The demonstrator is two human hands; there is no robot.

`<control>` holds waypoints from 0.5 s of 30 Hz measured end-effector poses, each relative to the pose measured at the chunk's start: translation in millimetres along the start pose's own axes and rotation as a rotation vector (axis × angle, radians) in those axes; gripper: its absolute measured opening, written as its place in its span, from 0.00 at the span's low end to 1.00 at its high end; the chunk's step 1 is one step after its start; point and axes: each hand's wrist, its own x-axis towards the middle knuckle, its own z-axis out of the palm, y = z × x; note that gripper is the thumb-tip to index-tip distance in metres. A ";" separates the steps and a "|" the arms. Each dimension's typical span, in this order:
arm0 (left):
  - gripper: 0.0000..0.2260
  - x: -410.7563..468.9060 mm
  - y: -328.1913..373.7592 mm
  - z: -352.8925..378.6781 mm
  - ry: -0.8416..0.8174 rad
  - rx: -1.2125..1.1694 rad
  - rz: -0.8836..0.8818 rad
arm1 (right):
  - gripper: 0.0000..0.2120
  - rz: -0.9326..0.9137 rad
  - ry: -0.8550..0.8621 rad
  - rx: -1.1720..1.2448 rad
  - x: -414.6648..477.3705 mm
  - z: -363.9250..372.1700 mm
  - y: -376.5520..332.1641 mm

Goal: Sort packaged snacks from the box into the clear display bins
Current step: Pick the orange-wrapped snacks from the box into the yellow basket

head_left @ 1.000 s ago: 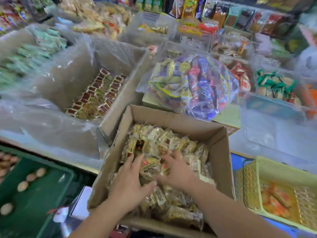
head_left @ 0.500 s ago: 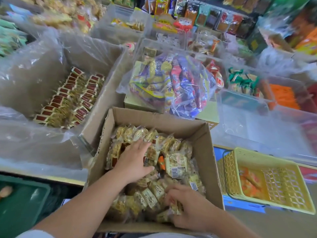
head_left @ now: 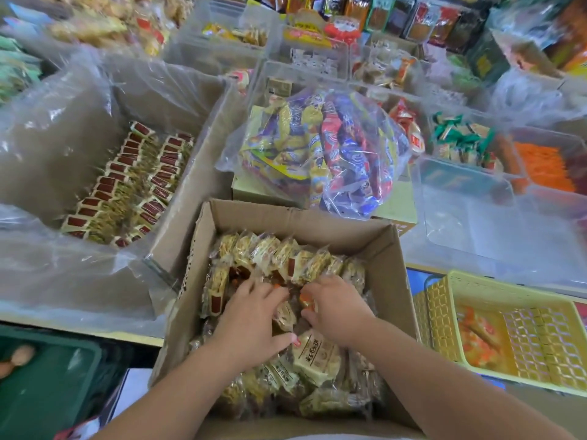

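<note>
**Snack packets (head_left: 313, 354) bunched under two hands in the cardboard box (head_left: 392, 281)**

Both hands are down inside the box, close together but not touching, working the middle of the pile. The left hand (head_left: 254, 319) lies spread over the packets with its thumb stuck out toward the near side. The right hand (head_left: 338, 309) has its fingers bent down among the wrappers. Whether either hand has actually closed on a packet cannot be told, because the fingertips are buried. All the packets are in the box, upright in a row along the far wall and loose and jumbled nearer the person.

The packets look light, each a small cake or bar sealed in thin crinkly film. That film is probably slippery, and the contents may crumble if squeezed hard. A sensible hold is several at once, pressed flat between the two palms from opposite sides, or a pinch on the sealed edges rather than the middles.

The clear bin (head_left: 476, 227) beyond the box's right wall seems the likely place for them. A bag of mixed sweets (head_left: 320, 154) sits just behind the box, and a yellow basket (head_left: 440, 315) is to its right.
</note>
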 end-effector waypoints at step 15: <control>0.22 -69.3 -8.0 7.1 -0.015 -0.162 -0.101 | 0.16 0.053 -0.017 -0.264 26.0 23.2 -1.5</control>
